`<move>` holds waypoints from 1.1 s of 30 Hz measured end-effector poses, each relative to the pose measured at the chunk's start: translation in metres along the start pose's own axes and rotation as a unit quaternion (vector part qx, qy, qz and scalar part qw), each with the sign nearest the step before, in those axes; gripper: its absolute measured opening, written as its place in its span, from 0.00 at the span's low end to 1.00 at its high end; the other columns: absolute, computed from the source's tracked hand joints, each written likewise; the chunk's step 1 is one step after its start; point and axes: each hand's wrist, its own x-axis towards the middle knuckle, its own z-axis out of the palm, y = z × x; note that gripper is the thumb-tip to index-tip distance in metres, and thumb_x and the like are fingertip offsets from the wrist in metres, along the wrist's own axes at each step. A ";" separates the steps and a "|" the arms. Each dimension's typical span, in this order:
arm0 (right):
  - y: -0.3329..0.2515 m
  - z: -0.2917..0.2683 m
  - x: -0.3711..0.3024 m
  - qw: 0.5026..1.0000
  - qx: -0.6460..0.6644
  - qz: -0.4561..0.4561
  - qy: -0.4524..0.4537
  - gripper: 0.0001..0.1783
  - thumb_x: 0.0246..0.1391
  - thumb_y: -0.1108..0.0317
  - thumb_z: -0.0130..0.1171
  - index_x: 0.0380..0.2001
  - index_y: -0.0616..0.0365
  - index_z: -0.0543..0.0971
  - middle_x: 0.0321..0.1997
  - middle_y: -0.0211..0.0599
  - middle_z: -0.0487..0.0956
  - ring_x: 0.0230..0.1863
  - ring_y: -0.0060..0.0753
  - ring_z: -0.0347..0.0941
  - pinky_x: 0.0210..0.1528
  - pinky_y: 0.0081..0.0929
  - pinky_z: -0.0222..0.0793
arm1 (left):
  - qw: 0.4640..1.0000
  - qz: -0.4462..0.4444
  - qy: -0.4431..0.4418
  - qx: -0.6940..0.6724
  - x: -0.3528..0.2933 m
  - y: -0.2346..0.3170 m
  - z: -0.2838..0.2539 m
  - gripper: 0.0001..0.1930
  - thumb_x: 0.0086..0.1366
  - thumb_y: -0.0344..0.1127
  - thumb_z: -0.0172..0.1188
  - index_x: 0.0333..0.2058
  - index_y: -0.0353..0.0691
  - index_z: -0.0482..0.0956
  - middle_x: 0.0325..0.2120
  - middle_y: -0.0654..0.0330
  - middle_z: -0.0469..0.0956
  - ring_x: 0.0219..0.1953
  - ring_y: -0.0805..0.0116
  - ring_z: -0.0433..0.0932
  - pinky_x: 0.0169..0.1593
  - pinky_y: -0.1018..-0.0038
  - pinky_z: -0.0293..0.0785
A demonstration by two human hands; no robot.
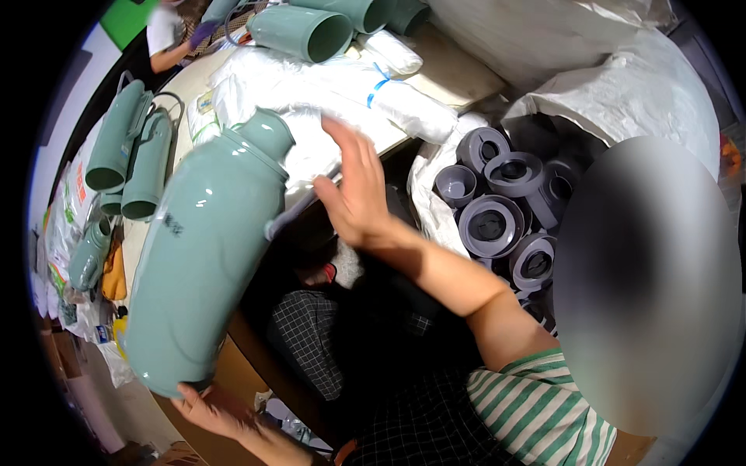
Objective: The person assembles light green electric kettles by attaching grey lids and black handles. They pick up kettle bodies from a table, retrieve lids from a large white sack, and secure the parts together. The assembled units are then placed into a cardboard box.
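A large glossy pale-green thermos flask [210, 233] is held up tilted in front of me, its neck leaning to the upper right. My left hand [206, 412] grips its base from below. Beside the neck, my right hand [353, 182] is raised with thumb and fingers apart, holding nothing. A grey-purple handle [291, 213] juts from the flask's right side toward that hand; whether the palm touches it is hard to tell.
Several green flask shells [303, 33] lie on the table's far side, with more green shells [116, 147] at left. White plastic bags [264, 78] cover the tabletop. A white sack [660, 85] at right holds several grey-purple lids [491, 225]. Another person's gloved hand [203, 33] shows far back.
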 end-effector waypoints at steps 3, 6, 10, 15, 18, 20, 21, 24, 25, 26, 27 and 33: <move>-0.019 -0.019 -0.092 0.843 0.347 0.344 -0.224 0.18 0.67 0.68 0.53 0.56 0.63 0.74 0.57 0.43 0.77 0.53 0.30 0.74 0.50 0.32 0.72 | 0.969 -0.137 0.007 -0.208 0.006 -0.038 -0.004 0.26 0.76 0.41 0.55 0.64 0.29 0.66 0.63 0.48 0.71 0.62 0.56 0.73 0.68 0.56 0.67; 0.053 -0.074 -0.082 0.995 -0.029 0.069 -0.071 0.12 0.59 0.76 0.50 0.43 0.60 0.81 0.58 0.48 0.75 0.57 0.52 0.73 0.55 0.42 0.73 | 0.932 -0.244 0.040 -0.266 0.003 -0.047 0.033 0.24 0.78 0.39 0.51 0.65 0.31 0.66 0.65 0.51 0.69 0.65 0.57 0.70 0.70 0.54 0.66; 0.196 -0.167 -0.097 0.717 -0.457 0.231 -0.474 0.16 0.51 0.68 0.56 0.40 0.60 0.85 0.56 0.49 0.78 0.63 0.49 0.70 0.59 0.41 0.73 | 0.948 -0.247 -0.027 -0.199 0.004 -0.077 0.025 0.25 0.77 0.41 0.52 0.66 0.32 0.65 0.67 0.52 0.68 0.67 0.56 0.68 0.70 0.51 0.65; 0.129 -0.171 -0.050 0.824 -0.461 0.205 -0.259 0.40 0.38 0.62 0.77 0.55 0.59 0.71 0.46 0.47 0.74 0.53 0.52 0.73 0.54 0.45 0.73 | 0.960 -0.243 -0.022 -0.141 -0.001 -0.069 0.017 0.22 0.76 0.40 0.53 0.62 0.34 0.69 0.61 0.53 0.73 0.62 0.59 0.74 0.63 0.55 0.72; 0.116 -0.160 -0.038 0.941 0.080 0.329 -0.007 0.35 0.57 0.52 0.68 0.61 0.57 0.69 0.55 0.44 0.76 0.56 0.50 0.74 0.53 0.45 0.74 | 0.967 -0.228 -0.048 -0.107 0.005 -0.067 0.013 0.22 0.76 0.40 0.53 0.62 0.34 0.70 0.59 0.54 0.75 0.60 0.60 0.75 0.62 0.56 0.72; 0.082 -0.148 -0.018 0.635 0.583 0.507 -0.017 0.34 0.68 0.43 0.50 0.66 0.56 0.67 0.63 0.42 0.75 0.59 0.48 0.75 0.53 0.42 0.75 | 0.969 -0.224 -0.055 -0.092 0.006 -0.066 0.017 0.21 0.76 0.40 0.54 0.61 0.34 0.71 0.58 0.53 0.76 0.58 0.60 0.76 0.62 0.57 0.73; 0.079 -0.139 -0.017 0.614 0.623 0.459 -0.158 0.32 0.73 0.43 0.36 0.67 0.54 0.67 0.66 0.44 0.73 0.61 0.46 0.74 0.56 0.43 0.74 | 0.968 -0.225 -0.072 -0.086 0.005 -0.065 0.021 0.21 0.76 0.40 0.54 0.60 0.33 0.71 0.58 0.53 0.77 0.58 0.60 0.77 0.62 0.57 0.73; 0.055 -0.091 -0.038 0.794 0.432 0.409 -0.122 0.31 0.76 0.50 0.36 0.69 0.62 0.64 0.69 0.45 0.69 0.71 0.40 0.62 0.73 0.38 0.55 | 0.961 -0.242 -0.107 -0.077 0.007 -0.065 0.021 0.21 0.75 0.40 0.55 0.59 0.33 0.72 0.57 0.52 0.77 0.58 0.60 0.77 0.61 0.59 0.73; 0.048 -0.092 -0.027 0.865 0.351 0.324 -0.152 0.32 0.76 0.51 0.37 0.70 0.66 0.62 0.71 0.44 0.67 0.73 0.38 0.58 0.75 0.32 0.47 | 0.957 -0.258 -0.109 -0.080 0.008 -0.067 0.014 0.20 0.75 0.40 0.56 0.58 0.33 0.73 0.56 0.52 0.78 0.59 0.61 0.76 0.61 0.59 0.73; 0.034 -0.092 -0.021 0.919 0.263 0.264 -0.127 0.35 0.74 0.46 0.39 0.69 0.66 0.64 0.70 0.49 0.67 0.72 0.45 0.61 0.74 0.37 0.51 | 0.951 -0.275 -0.112 -0.084 0.009 -0.066 0.008 0.20 0.75 0.40 0.56 0.58 0.32 0.73 0.56 0.52 0.78 0.59 0.61 0.76 0.62 0.59 0.73; 0.029 -0.099 -0.017 0.946 0.246 0.154 -0.145 0.38 0.71 0.42 0.41 0.68 0.66 0.66 0.70 0.52 0.68 0.70 0.48 0.63 0.73 0.39 0.53 | 0.942 -0.318 -0.086 -0.062 0.008 -0.062 0.010 0.21 0.73 0.42 0.58 0.56 0.32 0.75 0.55 0.52 0.78 0.57 0.60 0.77 0.62 0.60 0.72; 0.014 -0.103 -0.074 0.920 0.235 0.300 -0.095 0.38 0.68 0.37 0.46 0.65 0.60 0.69 0.65 0.49 0.72 0.65 0.41 0.67 0.67 0.37 0.61 | 0.993 -0.112 0.021 0.030 0.007 -0.038 0.050 0.24 0.71 0.47 0.54 0.52 0.31 0.78 0.50 0.53 0.80 0.53 0.61 0.77 0.60 0.61 0.71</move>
